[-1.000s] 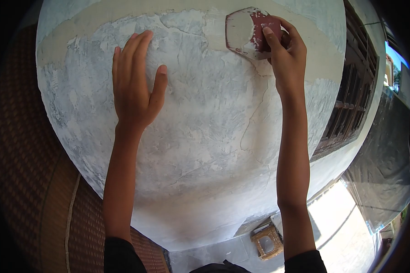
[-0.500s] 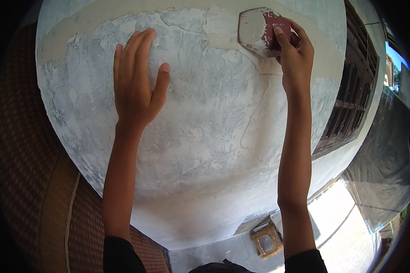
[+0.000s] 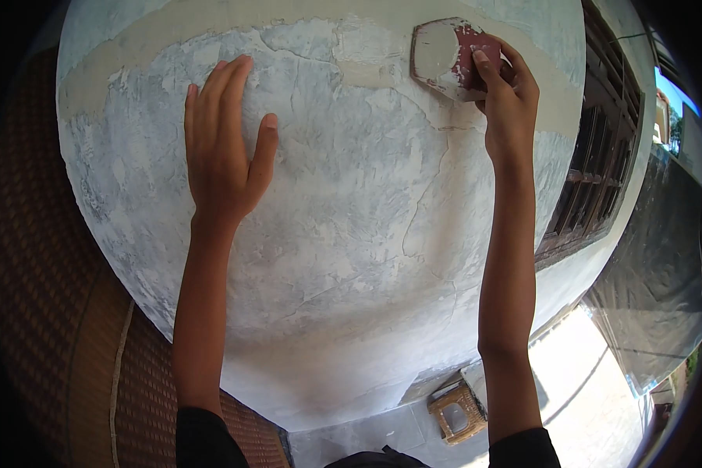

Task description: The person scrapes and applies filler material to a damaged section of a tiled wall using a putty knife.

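Observation:
A dark red putty spreader (image 3: 468, 66), its face smeared with cream filler, lies close against the wall near the top. My right hand (image 3: 509, 97) is closed around its right end, with the thumb pressed on the face. To the left, my left hand (image 3: 225, 148) lies open on the rough grey-white wall (image 3: 343, 203), fingers pointing up and thumb apart. A band of beige filler (image 3: 366, 74) crosses the upper wall between the two hands. Below the spreader, a thin crack (image 3: 425, 203) runs down the plaster.
A dark wooden shuttered window (image 3: 589, 179) is set in the wall at right. Woven brown matting (image 3: 47, 257) stands along the left side. On the floor below sits a wicker stool (image 3: 438, 413) near the wall's foot. Dark plastic sheeting (image 3: 651, 265) hangs at far right.
My right hand has slid the spreader a little to the right along the wall. The view has shifted slightly; my left hand keeps about the same place on the plaster.

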The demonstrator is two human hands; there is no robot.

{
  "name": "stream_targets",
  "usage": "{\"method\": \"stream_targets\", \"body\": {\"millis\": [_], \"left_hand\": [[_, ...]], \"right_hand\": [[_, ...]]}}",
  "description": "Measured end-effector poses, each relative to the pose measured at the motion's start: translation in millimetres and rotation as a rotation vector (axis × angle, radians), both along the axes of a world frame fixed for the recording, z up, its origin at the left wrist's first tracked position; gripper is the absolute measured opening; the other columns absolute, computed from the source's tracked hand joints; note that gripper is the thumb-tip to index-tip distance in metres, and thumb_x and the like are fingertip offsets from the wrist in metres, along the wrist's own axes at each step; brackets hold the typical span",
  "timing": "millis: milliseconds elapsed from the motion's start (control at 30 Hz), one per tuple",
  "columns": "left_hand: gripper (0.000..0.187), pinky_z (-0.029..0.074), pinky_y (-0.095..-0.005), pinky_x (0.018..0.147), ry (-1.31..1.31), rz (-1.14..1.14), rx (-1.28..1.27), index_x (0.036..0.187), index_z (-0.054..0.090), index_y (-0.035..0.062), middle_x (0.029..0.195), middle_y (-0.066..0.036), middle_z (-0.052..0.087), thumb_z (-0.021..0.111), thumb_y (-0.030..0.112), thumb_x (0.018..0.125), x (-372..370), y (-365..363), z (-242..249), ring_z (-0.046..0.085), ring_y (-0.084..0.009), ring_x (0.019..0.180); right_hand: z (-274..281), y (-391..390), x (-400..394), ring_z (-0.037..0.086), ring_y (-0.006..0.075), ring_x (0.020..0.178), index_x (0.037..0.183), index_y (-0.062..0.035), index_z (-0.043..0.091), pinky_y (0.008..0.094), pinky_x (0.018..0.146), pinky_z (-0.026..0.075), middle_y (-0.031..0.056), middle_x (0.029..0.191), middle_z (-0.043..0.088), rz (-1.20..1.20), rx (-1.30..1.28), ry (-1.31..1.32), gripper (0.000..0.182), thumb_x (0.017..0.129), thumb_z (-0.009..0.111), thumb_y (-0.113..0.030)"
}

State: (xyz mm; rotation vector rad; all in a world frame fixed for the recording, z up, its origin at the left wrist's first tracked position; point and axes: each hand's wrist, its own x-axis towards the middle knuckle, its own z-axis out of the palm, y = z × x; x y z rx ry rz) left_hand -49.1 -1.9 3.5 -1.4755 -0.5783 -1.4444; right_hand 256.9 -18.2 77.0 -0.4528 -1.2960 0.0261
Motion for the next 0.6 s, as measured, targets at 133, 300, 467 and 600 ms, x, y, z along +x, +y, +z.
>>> {"method": "stream_targets", "body": {"millis": [133,300,467,600], "left_hand": [[0.052,0.024,-0.0575,0.119,-0.001,0.022,-0.003,0.145,0.047,0.004,0.144,-0.015,0.053,0.052,0.026,0.097,2,-1,0,0.045,-0.0321,0.139],[0.053,0.024,-0.0574,0.119,-0.009,0.0,-0.001,0.144,0.047,0.0042,0.144,-0.015,0.053,0.053,0.025,0.096,0,-1,1,0.045,-0.032,0.139],[0.052,0.024,-0.0573,0.119,-0.004,0.01,-0.008,0.144,0.048,0.0044,0.144,-0.015,0.053,0.053,0.024,0.096,2,-2,0,0.045,-0.0319,0.139],[0.053,0.024,-0.0577,0.118,-0.012,0.002,-0.012,0.144,0.047,0.0045,0.144,-0.015,0.053,0.054,0.024,0.096,1,-2,0,0.045,-0.0321,0.139]], "right_hand": [[7,-8,-15,0.066,0.0124,0.086,0.134,-0.0027,0.059,0.0264,0.068,0.049,0.0073,0.101,0.071,0.026,0.016,-0.024,0.043,0.095,0.069,-0.019],[6,5,-7,0.065,0.0109,0.084,0.132,-0.0026,0.06,0.0247,0.066,0.048,0.0062,0.1,0.071,-0.091,0.002,-0.089,0.042,0.095,0.069,-0.019],[2,-4,-4,0.064,0.0091,0.082,0.13,-0.0026,0.061,0.0223,0.064,0.046,0.0059,0.1,0.071,0.013,0.017,-0.005,0.039,0.095,0.068,-0.017],[2,7,-7,0.065,0.0104,0.082,0.13,-0.0028,0.061,0.0217,0.065,0.047,0.0063,0.1,0.071,-0.09,0.048,-0.126,0.038,0.095,0.068,-0.017]]}}
